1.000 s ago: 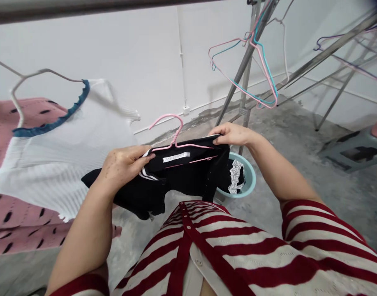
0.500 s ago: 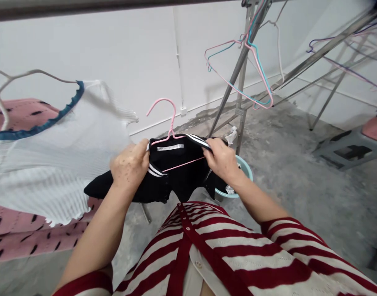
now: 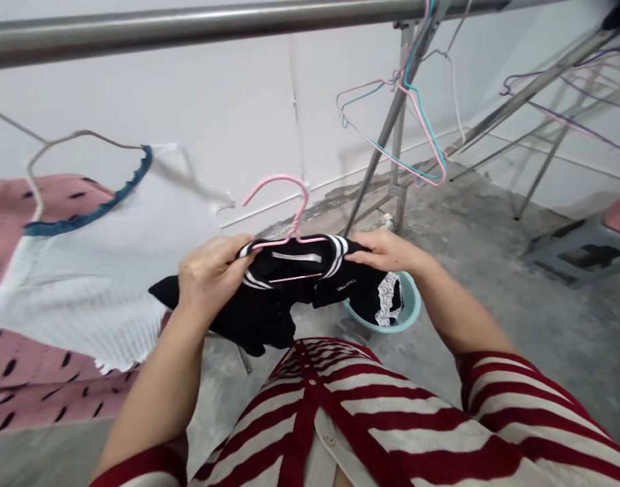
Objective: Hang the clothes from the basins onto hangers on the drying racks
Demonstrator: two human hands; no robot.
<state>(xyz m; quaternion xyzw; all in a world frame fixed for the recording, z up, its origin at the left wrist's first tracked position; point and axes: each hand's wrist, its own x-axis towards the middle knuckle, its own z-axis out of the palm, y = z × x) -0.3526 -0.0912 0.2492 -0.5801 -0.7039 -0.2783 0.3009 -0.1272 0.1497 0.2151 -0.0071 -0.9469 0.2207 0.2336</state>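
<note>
A black shirt point(image 3: 259, 311) with white stripes along its collar hangs on a pink clothes hanger point(image 3: 300, 210) in front of my body. The hanger's hook points up, free of the rail, and its lower bar shows inside the neck opening. My left hand point(image 3: 208, 274) is closed on the shirt's left collar and shoulder. My right hand point(image 3: 385, 250) pinches the right shoulder beside the striped collar. A pale label shows inside the neck. The shirt's sleeves and lower part hang folded and partly hidden.
A metal rail point(image 3: 188, 34) crosses above. A white top point(image 3: 137, 270) on a hanger and a pink spotted cloth point(image 3: 15, 379) hang at left. Pink and blue hangers point(image 3: 416, 169) hang ahead right. A light-blue basin point(image 3: 414, 311) holds dark laundry; a grey stool point(image 3: 573, 253) stands right.
My right hand has moved outward from the collar to the shoulder, with its fingers straighter. The collar now lies closer around the hanger's neck. The view has tilted, showing more of the rail.
</note>
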